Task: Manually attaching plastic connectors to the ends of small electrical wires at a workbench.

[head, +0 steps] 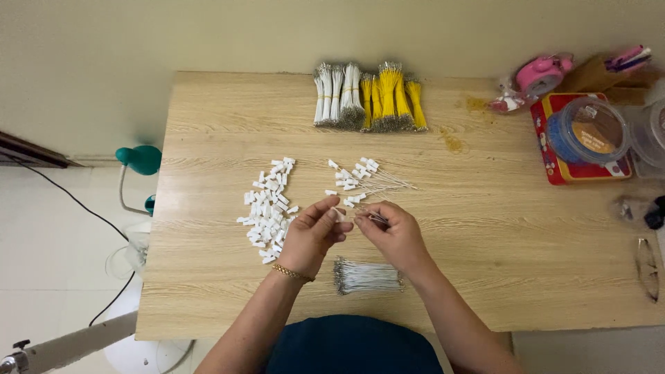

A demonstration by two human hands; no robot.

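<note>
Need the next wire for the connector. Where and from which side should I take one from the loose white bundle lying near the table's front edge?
Judging by its pose, grip a single wire of the white wire bundle near its right end, where the right hand is closest. The wires lie flat, running left to right, so come from above and pinch across one strand, then draw it out rightward along its length.

A thin gold chain bracelet (291, 273) is worn on the wrist just behind the left hand (313, 234). Both forearms are left bare. A dark blue garment (352, 345) is seen below the hands.
</note>
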